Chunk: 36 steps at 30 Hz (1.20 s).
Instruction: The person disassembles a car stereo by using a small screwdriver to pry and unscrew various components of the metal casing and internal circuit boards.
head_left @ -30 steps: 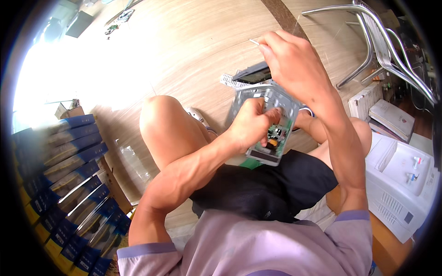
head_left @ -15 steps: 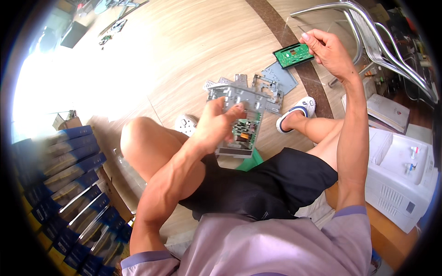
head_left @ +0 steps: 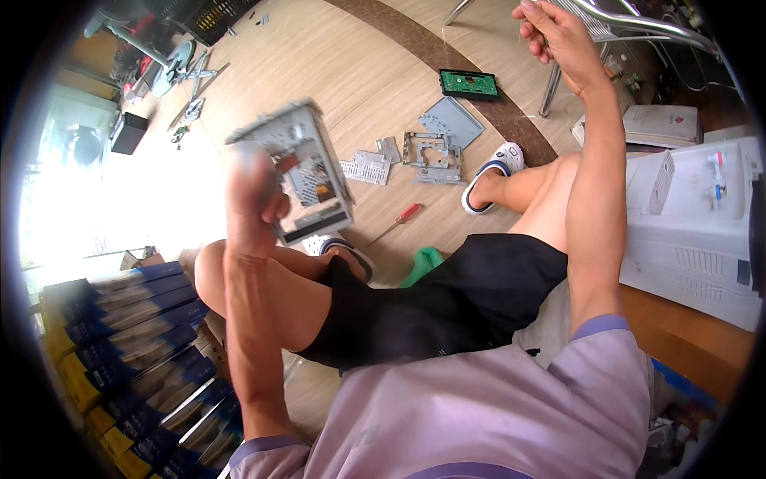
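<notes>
My left hand [head_left: 259,191] grips a grey metal device chassis [head_left: 333,156] by its left side, lifted above my left knee. The chassis is open-fronted; a circuit board with coloured parts shows inside, though motion blurs hand and metal. Up at the right, my right hand [head_left: 558,36] is raised with thumb and fingers pinched together. Whatever lies between those fingertips, if anything, is too small to make out. Below and left of it, a green circuit board in a black frame [head_left: 468,84] lies on the floor.
Between my feet lie a flat grey plate [head_left: 452,120], a metal bracket frame [head_left: 433,157], perforated metal pieces [head_left: 371,164] and a red-handled screwdriver [head_left: 397,223]. Stacked blue and yellow boxes [head_left: 136,343] stand left; a white appliance [head_left: 686,231] and a metal chair [head_left: 638,28] are right.
My left hand has lifted the chassis up and left, uncovering the screwdriver and perforated pieces. My right hand has risen away from the green circuit board. The view has shifted.
</notes>
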### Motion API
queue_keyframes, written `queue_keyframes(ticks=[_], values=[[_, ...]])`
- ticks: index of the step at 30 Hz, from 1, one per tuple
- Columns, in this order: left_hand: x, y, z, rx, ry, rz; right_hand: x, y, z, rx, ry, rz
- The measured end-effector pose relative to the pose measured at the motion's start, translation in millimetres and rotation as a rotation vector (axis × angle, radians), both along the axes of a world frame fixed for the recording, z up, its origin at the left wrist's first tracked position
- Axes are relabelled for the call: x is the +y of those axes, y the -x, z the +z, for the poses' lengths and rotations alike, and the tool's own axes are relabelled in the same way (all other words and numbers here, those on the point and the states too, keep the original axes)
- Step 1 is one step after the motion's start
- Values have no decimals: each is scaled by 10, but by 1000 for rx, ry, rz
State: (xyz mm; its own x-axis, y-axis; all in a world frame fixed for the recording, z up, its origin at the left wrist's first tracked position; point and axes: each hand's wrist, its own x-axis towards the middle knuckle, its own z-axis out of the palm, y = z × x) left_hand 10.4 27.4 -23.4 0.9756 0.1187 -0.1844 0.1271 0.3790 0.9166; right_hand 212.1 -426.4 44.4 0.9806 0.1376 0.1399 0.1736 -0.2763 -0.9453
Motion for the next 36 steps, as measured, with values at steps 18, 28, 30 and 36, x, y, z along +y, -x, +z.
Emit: queue_keyframes(ticks=[18, 28, 30, 36], values=[[302, -892, 702, 17, -308, -266, 329, 139, -27, 10, 83, -72], [412, -1772, -679, 118, -245, -505, 869, 344, -229, 206, 465, 29], [510, -1945, -1048, 134, -247, -615, 890, 297, -351, 269, 545, 22], [630, -2140, -1866, 194, -339, -545, 410, -43, -1366, 489, 620, -36]])
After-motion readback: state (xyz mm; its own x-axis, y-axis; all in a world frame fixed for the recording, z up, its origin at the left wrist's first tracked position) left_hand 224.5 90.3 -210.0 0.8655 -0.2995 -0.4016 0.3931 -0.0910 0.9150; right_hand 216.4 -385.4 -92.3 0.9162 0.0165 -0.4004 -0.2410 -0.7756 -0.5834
